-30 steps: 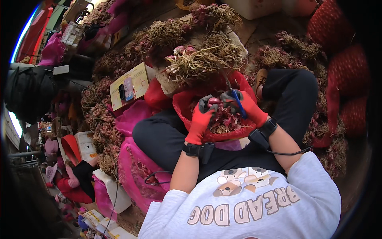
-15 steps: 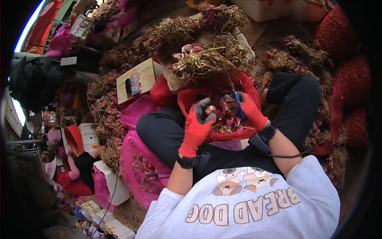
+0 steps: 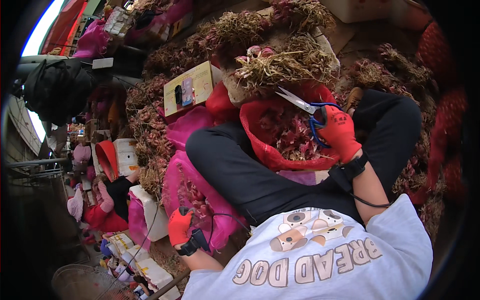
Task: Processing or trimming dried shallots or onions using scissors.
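My right hand (image 3: pixel 337 131), in a red glove with dark fingertips, grips blue-handled scissors (image 3: pixel 300 102). Their blades are spread and point up and left above a red mesh bag (image 3: pixel 296 164) of purple skins and trimmings (image 3: pixel 295 137). Down at the left, my gloved left hand (image 3: pixel 181 226) is beside a pink mesh bag (image 3: pixel 172 175) holding purplish bulbs (image 3: pixel 199 200). Its thumb and fingers look apart, and no bulb shows between them. Ahead, a bunch of shallots with dry stalks (image 3: pixel 285 65) lies on a pale block (image 3: pixel 327 50).
A yellow box (image 3: pixel 200 75) carries a phone (image 3: pixel 187 91) and a small black object. Heaped shallots (image 3: pixel 145 115) stretch along the left. Full red mesh sacks (image 3: pixel 445 110) stand at the right. Another person (image 3: pixel 102 205) sits at far left near white foam boxes (image 3: pixel 152 217). A thin cable hangs there.
My left hand has left the red bag, where it held a bulb, and moved down-left to the pink bag. The scissors have swung from upright to pointing up-left. The whole view has shifted.
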Demonstrator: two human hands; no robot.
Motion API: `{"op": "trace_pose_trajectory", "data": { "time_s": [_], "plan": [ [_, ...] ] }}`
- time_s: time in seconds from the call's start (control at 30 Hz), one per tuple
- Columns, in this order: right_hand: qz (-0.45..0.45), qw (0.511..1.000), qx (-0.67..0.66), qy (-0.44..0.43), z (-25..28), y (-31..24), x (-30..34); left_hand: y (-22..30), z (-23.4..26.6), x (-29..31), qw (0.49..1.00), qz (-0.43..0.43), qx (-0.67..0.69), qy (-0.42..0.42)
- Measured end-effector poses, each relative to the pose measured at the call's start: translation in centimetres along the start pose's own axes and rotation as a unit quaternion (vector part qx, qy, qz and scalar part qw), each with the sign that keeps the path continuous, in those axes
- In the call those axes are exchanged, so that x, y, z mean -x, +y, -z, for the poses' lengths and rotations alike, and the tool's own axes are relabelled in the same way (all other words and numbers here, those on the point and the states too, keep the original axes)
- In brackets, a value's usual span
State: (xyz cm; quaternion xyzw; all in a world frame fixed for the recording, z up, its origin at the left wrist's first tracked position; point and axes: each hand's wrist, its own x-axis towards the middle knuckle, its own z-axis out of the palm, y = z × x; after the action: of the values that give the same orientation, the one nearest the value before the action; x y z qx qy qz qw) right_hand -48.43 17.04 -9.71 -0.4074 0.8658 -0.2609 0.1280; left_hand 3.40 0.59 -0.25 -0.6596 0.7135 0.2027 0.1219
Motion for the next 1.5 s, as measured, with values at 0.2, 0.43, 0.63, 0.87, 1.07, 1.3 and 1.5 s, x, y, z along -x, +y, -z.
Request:
{"op": "trace_pose_trajectory", "data": {
  "time_s": [0.2,0.43,0.63,0.87,1.07,1.3,1.5],
  "plan": [
    [0.089,0.989,0.111,0.047,1.9,1.5,-0.3,22.7,2.4,-1.2,0.868,-0.236,0.435,0.026],
    [0.187,0.979,0.025,0.079,6.9,-2.4,-4.8,33.8,-9.0,-21.4,0.932,-0.319,0.166,0.034],
    [0.180,0.983,-0.001,-0.030,7.2,1.6,-7.4,37.5,-14.7,-26.7,0.914,-0.197,0.353,-0.021],
    [0.228,0.965,0.053,-0.118,2.5,1.4,-7.6,35.7,-15.5,-29.2,0.866,-0.248,0.312,0.301],
    [0.236,0.961,0.090,-0.113,2.4,0.3,-8.1,34.2,-10.5,-31.6,0.953,-0.267,0.084,0.114],
    [0.130,0.979,-0.030,-0.154,1.4,0.2,-9.0,38.2,-8.5,-26.6,0.956,-0.291,0.017,0.006],
    [0.046,0.995,-0.053,-0.074,-3.0,0.9,-11.3,35.9,-4.4,-26.9,0.849,-0.341,0.388,-0.109]
  ]
}}
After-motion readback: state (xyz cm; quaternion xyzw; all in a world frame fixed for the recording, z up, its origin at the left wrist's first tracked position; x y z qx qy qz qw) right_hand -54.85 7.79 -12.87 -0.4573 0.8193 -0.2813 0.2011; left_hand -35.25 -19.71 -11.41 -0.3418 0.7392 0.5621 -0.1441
